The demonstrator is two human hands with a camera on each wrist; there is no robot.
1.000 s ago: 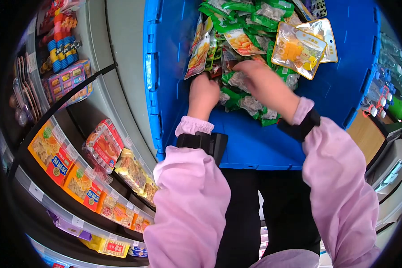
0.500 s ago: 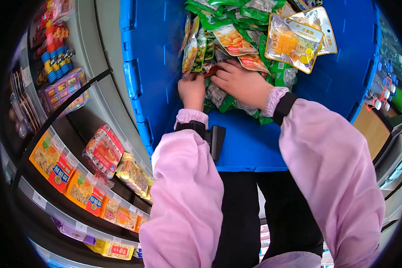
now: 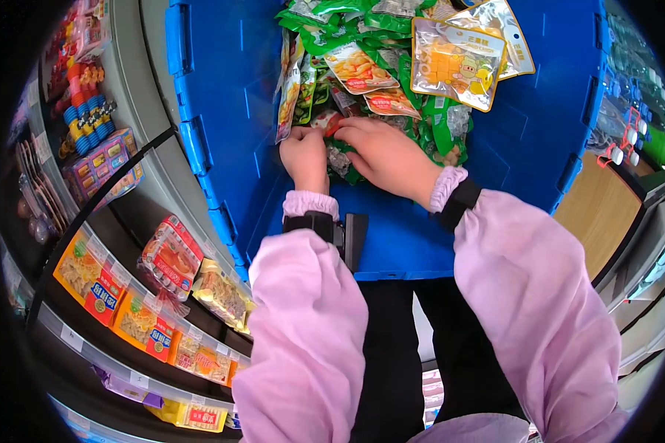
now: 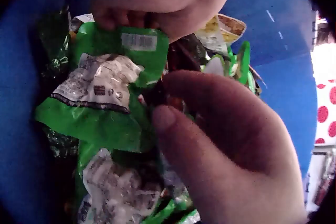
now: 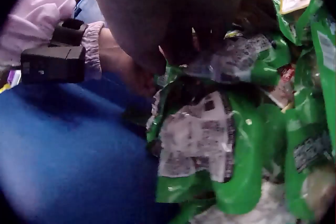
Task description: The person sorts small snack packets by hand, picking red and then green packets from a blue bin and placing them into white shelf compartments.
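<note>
In the head view my left hand (image 3: 305,159) is at the near left of a pile of snack bags. In the left wrist view its thumb and forefinger pinch a small dark edge of a packet, mostly hidden. A red packet (image 3: 328,122) shows between both hands. My right hand (image 3: 395,159) reaches in from the right, fingers bent over the pile. Seen from the left wrist, those fingers grip the top edge of a green snack bag (image 4: 105,121) with a white label and barcode. More green bags (image 5: 197,134) lie under the right hand.
A blue crate (image 3: 524,140) surrounds the pile. Yellow-edged mango candy pouches (image 3: 458,63) lie on its right, and upright colourful packets (image 3: 291,92) lean at its left. Store shelves with boxed snacks (image 3: 137,321) stand left of the crate; bottles (image 3: 632,140) are at the right.
The right hand has come across to the left, close beside the left hand. A red packet has come into sight between them. The crate and pile have shifted left in the head view.
</note>
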